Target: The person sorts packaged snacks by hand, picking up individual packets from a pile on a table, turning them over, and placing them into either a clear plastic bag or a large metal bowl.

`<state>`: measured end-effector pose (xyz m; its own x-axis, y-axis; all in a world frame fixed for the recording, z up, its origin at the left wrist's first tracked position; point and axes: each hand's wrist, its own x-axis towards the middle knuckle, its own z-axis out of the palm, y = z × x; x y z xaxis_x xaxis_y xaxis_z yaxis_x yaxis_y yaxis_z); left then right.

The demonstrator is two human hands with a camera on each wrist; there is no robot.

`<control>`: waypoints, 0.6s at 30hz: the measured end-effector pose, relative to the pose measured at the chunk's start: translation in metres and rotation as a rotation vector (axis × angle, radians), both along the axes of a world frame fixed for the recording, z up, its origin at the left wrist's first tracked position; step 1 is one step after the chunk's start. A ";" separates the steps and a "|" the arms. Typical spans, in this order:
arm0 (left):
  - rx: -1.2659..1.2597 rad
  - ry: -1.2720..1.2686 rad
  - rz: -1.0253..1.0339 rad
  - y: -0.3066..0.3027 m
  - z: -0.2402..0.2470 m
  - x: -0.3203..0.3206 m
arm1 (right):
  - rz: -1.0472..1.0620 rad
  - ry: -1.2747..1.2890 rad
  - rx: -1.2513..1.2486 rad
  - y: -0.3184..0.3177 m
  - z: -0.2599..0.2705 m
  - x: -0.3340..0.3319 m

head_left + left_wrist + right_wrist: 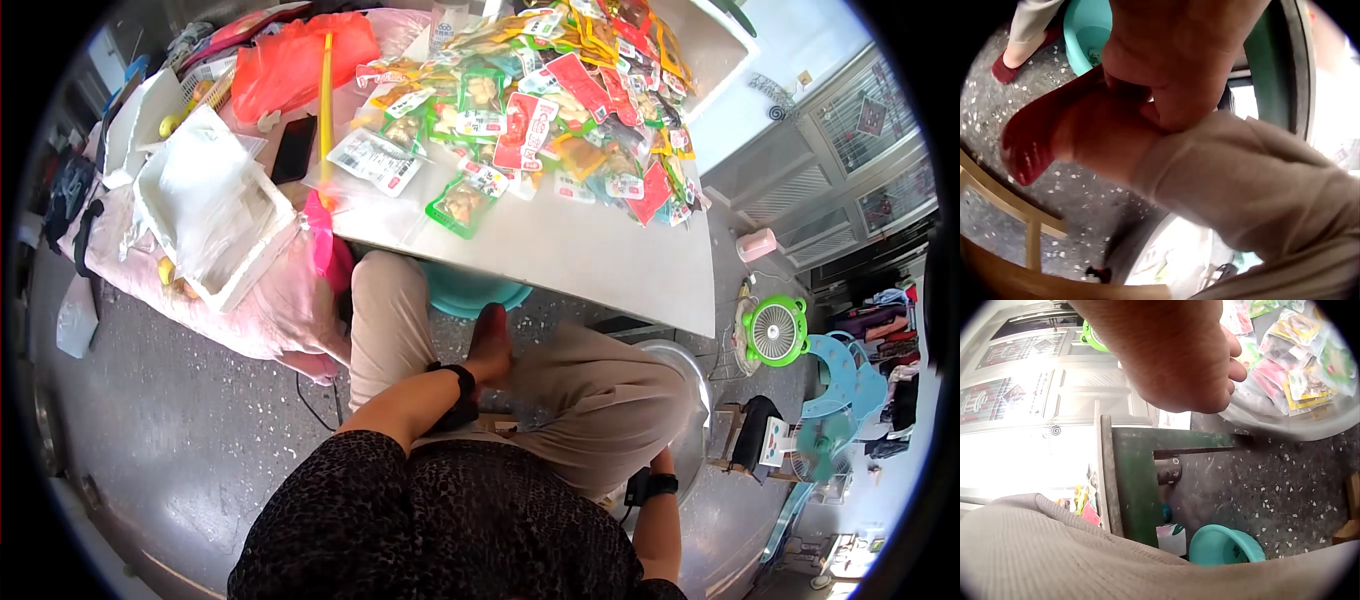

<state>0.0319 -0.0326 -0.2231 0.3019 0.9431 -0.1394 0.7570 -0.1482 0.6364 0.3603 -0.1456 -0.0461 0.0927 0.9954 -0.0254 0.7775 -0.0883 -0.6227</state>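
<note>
The person's raised leg is crossed, its foot in a dark red shoe [1029,147]. My left hand [1175,59] grips around the ankle [1104,140], its fingers partly hidden behind it. From the head camera, that hand [488,368] lies just below the shoe [490,325]. Low on the right side, my right hand [1179,359] hangs by a metal basin [1329,428] of sealed food packets [1307,387]. Its fingertips [1237,370] show loosely bent at the basin's near side, and the palm is hidden. No item shows in it.
A white table [600,255] bears a heap of colourful food packets [525,130]. Left of it are a foam box [265,250], a phone [294,150] and a red plastic bag [300,65]. A teal bucket [1219,544] stands beneath; a green fan [777,330] is to the right.
</note>
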 end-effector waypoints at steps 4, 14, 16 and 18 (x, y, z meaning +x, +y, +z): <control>-0.282 -0.072 -0.244 0.006 0.012 -0.011 | 0.016 0.002 0.012 0.005 -0.005 -0.001; 0.318 -0.026 0.311 0.007 -0.012 -0.004 | 0.044 0.023 0.057 0.019 -0.007 -0.008; 0.120 -0.069 0.289 0.007 -0.019 -0.004 | 0.040 0.023 0.058 0.019 -0.008 -0.007; -0.018 -0.051 0.231 0.009 -0.073 0.000 | 0.039 0.023 0.060 0.018 -0.009 -0.006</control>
